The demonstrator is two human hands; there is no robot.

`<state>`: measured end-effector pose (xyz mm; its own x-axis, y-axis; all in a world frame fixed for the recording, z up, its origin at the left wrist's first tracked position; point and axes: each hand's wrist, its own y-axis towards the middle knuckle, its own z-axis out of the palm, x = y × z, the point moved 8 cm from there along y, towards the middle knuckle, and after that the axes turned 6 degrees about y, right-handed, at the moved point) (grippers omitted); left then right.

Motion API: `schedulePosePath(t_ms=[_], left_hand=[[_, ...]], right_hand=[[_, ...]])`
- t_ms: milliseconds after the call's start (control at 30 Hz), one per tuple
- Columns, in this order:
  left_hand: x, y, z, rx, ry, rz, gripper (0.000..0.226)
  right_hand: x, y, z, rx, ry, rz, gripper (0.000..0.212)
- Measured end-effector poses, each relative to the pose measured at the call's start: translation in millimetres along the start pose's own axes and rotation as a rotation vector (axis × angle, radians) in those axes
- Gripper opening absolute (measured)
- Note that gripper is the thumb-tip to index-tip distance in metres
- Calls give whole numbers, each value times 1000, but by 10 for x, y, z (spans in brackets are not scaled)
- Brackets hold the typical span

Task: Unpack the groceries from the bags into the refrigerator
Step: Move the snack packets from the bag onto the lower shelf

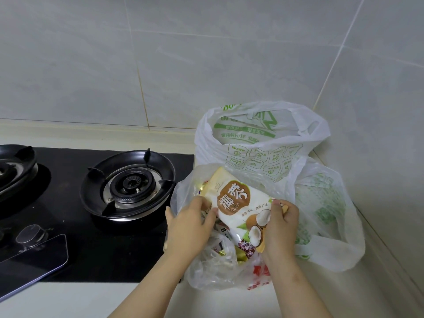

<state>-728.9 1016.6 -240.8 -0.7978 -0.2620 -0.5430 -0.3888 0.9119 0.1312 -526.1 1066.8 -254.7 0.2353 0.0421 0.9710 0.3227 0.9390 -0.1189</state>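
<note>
The coconut packet [238,207] bears large characters "椰蓉" on a brown oval, with small "DESICCATED COCONUT" beneath. Behind the packet, the white bag [259,138] carries green print, mirrored and unreadable. Below the packet, red characters on the clear bag [213,271] are crumpled.

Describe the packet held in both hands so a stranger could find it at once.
Right of the black glass gas hob, thin plastic shopping bags crowd the tiled corner. Above the nearest, clear bag, the left hand and right hand grip a white-and-cream plastic packet. Its brown oval label and halved-coconut pictures set it apart from the small wrapped items below.
</note>
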Motion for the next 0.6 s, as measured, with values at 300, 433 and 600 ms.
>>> schedulePosePath(t_ms=[300, 433, 600], left_hand=[[-380, 34, -131, -70, 121, 156, 57], [-388, 126, -127, 3, -291, 90, 36], [-316, 196, -1, 129, -828, -178, 40]], right_hand=[[-1, 34, -3, -25, 112, 133, 21], [18, -1, 132, 63, 237, 184, 20], [-18, -79, 318, 187, 264, 207, 14]])
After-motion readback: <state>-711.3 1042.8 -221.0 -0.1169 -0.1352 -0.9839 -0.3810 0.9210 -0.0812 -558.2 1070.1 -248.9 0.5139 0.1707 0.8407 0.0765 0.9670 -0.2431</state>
